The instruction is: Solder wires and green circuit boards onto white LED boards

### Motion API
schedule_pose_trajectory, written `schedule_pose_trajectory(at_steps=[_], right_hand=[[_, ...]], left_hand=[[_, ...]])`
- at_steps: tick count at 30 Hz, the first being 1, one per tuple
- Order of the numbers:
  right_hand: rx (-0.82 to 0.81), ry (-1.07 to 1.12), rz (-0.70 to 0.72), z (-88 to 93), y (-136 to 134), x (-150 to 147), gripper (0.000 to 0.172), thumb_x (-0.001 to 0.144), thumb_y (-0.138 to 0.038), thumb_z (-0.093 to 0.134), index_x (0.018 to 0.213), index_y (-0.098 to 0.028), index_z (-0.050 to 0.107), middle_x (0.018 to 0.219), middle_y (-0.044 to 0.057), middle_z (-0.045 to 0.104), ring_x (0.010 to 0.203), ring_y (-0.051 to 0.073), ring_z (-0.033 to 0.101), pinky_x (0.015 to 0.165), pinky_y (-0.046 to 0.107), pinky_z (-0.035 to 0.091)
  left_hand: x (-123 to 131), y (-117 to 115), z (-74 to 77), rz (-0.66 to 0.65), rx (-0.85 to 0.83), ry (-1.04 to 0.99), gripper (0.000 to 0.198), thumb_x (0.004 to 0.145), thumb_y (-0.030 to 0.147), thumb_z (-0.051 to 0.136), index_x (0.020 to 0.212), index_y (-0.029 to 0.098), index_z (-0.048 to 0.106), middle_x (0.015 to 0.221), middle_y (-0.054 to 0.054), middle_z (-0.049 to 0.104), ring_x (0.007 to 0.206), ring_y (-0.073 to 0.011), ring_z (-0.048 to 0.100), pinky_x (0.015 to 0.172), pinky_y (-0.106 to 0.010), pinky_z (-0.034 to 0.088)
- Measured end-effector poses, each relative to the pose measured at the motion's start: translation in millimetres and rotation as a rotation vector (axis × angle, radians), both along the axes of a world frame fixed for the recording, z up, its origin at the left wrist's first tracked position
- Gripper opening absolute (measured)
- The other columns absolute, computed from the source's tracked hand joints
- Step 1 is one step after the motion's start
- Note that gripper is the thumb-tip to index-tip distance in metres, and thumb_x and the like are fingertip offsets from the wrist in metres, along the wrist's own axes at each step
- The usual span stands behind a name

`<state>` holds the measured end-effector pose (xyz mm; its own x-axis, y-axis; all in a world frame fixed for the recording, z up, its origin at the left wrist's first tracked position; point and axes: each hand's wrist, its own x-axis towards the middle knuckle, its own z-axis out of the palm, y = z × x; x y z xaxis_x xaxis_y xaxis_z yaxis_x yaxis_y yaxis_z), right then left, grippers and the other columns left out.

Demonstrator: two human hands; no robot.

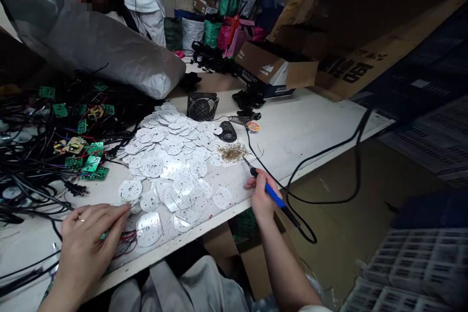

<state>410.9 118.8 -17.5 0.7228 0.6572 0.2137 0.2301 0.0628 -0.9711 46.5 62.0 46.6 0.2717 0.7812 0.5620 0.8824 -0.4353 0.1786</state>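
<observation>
My right hand (260,194) grips a blue-handled soldering iron (266,188) like a pen, tip pointing up-left toward a small heap of brownish wire clippings (232,152). Its black cord (329,156) loops off the table edge. My left hand (89,234) rests on the white table (310,126) at the near left, fingers pinched on a small green circuit board with red and black wires (120,240), mostly hidden under the fingers. A spread of several round white LED boards (171,156) lies between the hands.
Tangled black cables and green circuit boards (87,156) cover the left side. A small black fan (202,106) and solder stand (239,119) sit behind the pile. A grey sack (109,53), cardboard boxes (278,68) and other people stand beyond. Plastic crates (413,263) are at lower right.
</observation>
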Motion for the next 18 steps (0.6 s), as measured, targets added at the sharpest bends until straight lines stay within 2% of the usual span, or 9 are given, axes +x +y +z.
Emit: schedule_pose_trajectory(at_steps=[6,11,18], right_hand=[[-0.032,-0.051,-0.03,5.2,9,8,0.043,0.083,-0.048,0.055,0.103,-0.012,0.066,0.06,-0.001,0.063,0.052,0.013,0.062,0.06,0.026,0.052],[-0.016,-0.033,-0.123,6.7,11,21,0.041,0.081,-0.046,0.056,0.101,-0.012,0.066,0.058,-0.002,0.061,0.049,0.012,0.06,0.055,0.025,0.051],[-0.034,-0.04,-0.203,1.2,10,20,0.041,0.081,-0.047,0.054,0.099,-0.012,0.067,0.055,-0.002,0.06,0.046,0.013,0.06,0.054,0.024,0.05]], left_hand=[[3,-2,-0.2,0.013,-0.025,-0.025,0.018,0.091,0.037,0.05,0.089,0.024,0.062,0.075,-0.001,0.07,0.07,-0.0226,0.065,0.079,-0.042,0.037],[4,-3,-0.4,-0.026,-0.011,-0.04,0.016,0.089,0.035,0.052,0.088,0.023,0.063,0.074,-0.002,0.069,0.07,-0.0223,0.063,0.078,-0.041,0.037],[6,-4,0.5,-0.034,-0.009,-0.046,0.015,0.089,0.034,0.053,0.086,0.023,0.064,0.072,-0.001,0.068,0.069,-0.0211,0.063,0.078,-0.039,0.038]])
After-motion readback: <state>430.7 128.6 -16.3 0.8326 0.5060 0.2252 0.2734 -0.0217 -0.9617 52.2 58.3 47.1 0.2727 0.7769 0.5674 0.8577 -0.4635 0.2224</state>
